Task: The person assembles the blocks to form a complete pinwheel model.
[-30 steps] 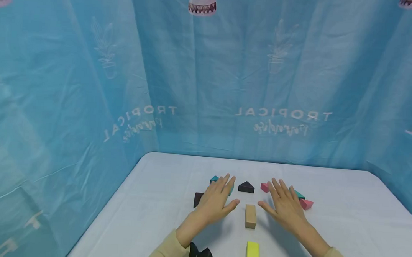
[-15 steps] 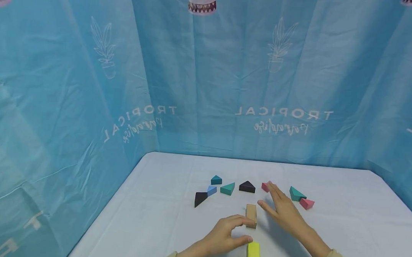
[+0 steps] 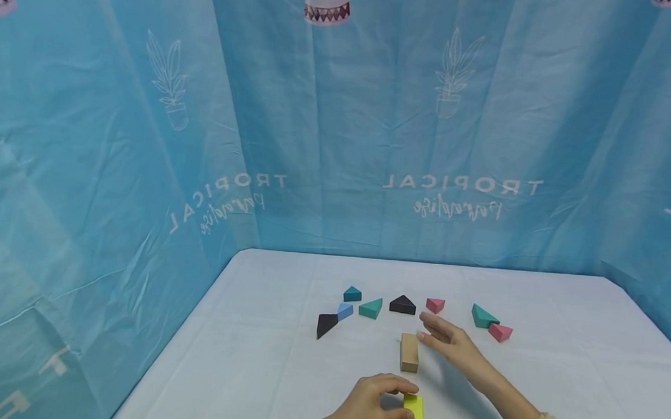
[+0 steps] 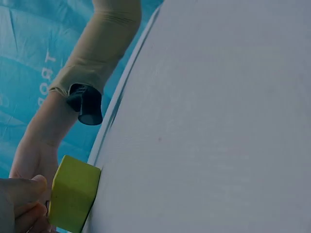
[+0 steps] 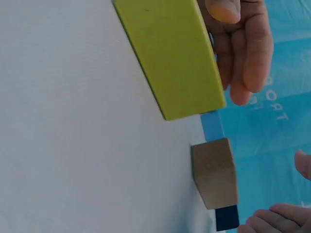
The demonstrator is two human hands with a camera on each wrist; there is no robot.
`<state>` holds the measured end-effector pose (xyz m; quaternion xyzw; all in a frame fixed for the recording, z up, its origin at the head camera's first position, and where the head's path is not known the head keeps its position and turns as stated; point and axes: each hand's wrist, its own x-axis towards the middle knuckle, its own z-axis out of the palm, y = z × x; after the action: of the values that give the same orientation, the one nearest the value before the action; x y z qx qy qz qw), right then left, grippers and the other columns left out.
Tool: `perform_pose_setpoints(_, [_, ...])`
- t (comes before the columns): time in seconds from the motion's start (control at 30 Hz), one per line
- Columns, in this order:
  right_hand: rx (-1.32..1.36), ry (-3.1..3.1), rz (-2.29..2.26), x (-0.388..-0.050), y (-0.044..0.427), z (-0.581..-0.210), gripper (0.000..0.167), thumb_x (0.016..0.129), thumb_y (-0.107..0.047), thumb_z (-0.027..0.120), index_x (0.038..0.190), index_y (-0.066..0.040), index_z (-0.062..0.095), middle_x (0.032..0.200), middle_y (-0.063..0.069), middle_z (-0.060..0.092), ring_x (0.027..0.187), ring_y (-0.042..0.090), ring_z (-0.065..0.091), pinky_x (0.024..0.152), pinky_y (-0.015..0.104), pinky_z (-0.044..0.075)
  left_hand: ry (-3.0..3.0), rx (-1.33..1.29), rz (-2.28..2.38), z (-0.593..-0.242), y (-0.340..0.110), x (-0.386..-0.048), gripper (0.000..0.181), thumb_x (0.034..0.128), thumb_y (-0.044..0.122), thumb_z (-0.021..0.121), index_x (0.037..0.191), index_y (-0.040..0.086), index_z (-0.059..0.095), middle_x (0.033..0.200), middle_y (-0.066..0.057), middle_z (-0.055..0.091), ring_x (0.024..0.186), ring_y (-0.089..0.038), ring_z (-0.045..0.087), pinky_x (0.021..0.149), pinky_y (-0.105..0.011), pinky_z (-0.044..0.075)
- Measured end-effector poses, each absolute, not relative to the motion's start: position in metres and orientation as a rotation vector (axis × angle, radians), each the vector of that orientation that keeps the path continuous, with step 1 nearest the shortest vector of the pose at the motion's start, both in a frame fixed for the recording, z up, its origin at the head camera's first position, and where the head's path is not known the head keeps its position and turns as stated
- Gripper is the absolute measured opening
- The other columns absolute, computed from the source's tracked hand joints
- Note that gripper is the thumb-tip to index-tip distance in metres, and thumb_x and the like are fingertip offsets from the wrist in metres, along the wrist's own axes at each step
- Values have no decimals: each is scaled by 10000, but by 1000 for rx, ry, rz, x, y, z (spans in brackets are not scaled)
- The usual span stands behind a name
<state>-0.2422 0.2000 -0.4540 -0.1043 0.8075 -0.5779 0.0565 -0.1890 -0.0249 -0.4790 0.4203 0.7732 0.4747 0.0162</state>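
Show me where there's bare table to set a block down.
Bare table lies left of the left black triangle to the table's edge, and right of the right pink triangle. Crowded: the far row of triangles, the left hand at the yellow block, the right hand beside the tan block.

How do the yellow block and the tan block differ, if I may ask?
The yellow block is vivid yellow; the tan block is light brown. The yellow block sits lower in the head view than the tan block. The left hand is at the yellow block, the right hand beside the tan block. Both are oblong.
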Motion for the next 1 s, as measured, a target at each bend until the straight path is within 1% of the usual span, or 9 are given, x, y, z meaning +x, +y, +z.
perform_pose_setpoints(0.13, [-293, 2388, -1783, -241, 195, -463, 628, 903, -270, 646, 1401, 18, 394, 1425, 201, 401, 1309, 354, 364, 1019, 410, 357, 2461, 1413, 1430, -484, -25, -188, 290, 866, 163, 696, 1132, 53, 661, 1110, 18, 667, 1036, -30, 573, 861, -206, 465])
perform_pose_setpoints(0.3, [-353, 2454, -1727, -239, 190, -473, 644, 876, -241, 682, 1377, 56, 410, 1387, 243, 430, 1262, 381, 420, 985, 413, 397, 2493, 1530, 1447, -492, -25, -188, 268, 861, 149, 699, 1109, 51, 671, 1099, -13, 676, 1037, -56, 584, 877, -198, 454])
perform_pose_setpoints(0.5, [-376, 2547, -1643, -237, 184, -479, 661, 836, -238, 730, 1349, 61, 441, 1327, 242, 490, 1220, 380, 467, 956, 419, 427, 2502, 1539, 1443, -493, -26, -188, 265, 867, 152, 692, 1111, 48, 674, 1097, -14, 678, 1037, -48, 580, 876, -188, 450])
perform_pose_setpoints(0.63, [-343, 2571, -1613, -233, 184, -480, 654, 823, -268, 741, 1332, 41, 470, 1295, 217, 525, 1198, 365, 493, 946, 413, 440, 2505, 1529, 1424, -492, -26, -187, 262, 874, 148, 684, 1115, 46, 673, 1099, -14, 677, 1042, -47, 577, 877, -191, 451])
perform_pose_setpoints(0.87, [-318, 2572, -1585, -219, 182, -478, 639, 815, -284, 747, 1306, 35, 492, 1276, 225, 534, 1166, 371, 519, 934, 443, 447, 2559, 1592, 1321, -490, -27, -186, 260, 893, 159, 663, 1126, 43, 663, 1110, -7, 672, 1055, -46, 567, 888, -180, 440])
perform_pose_setpoints(1.0, [-236, 2594, -1550, -211, 178, -476, 644, 782, -314, 772, 1284, 3, 522, 1276, 209, 543, 1167, 363, 522, 927, 444, 452, 2596, 1632, 1256, -489, -27, -186, 263, 899, 168, 657, 1131, 44, 661, 1113, -2, 670, 1057, -43, 562, 896, -161, 424])
